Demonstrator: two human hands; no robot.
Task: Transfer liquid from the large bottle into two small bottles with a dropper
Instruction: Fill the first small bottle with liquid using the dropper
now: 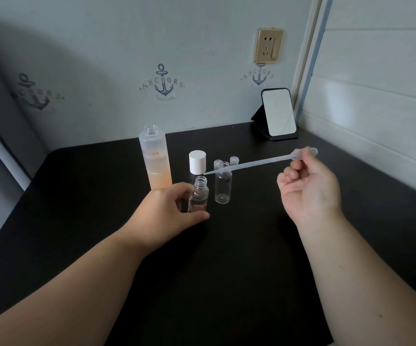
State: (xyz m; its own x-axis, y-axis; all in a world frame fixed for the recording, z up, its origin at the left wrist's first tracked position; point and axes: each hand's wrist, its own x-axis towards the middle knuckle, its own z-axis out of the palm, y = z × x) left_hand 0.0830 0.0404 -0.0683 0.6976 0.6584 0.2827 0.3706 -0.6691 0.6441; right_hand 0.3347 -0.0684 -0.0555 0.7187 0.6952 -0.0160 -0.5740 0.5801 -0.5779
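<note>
The left hand grips the near small bottle low on its body, fingers and thumb curled round it, holding it upright on the tabletop. The right hand pinches the bulb end of the dropper between thumb and fingers, the rest loosely curled. The dropper lies almost level, its tip just above and slightly behind the bottle's open neck.

The step in hand looks like dosing this first bottle. To do it well, I would tilt the dropper tip down and bring it right over, or a little into, the narrow threaded mouth before squeezing. The bulb is soft, so a slow, gentle press should stop liquid spurting past the rim. The left hand should hold low and firm, since the bottle is light and could tip.

The dropper is thin, translucent plastic, a long tapering stem with a soft bulb. Both small bottles are clear, smooth and cylindrical; the near one seems to hold some clear liquid, and the second small bottle just beside it looks empty. The large bottle, frosted and tall, stands open behind the left hand, peach liquid filling its lower part. A white cap and two small ribbed clear caps stand behind the small bottles.
</note>
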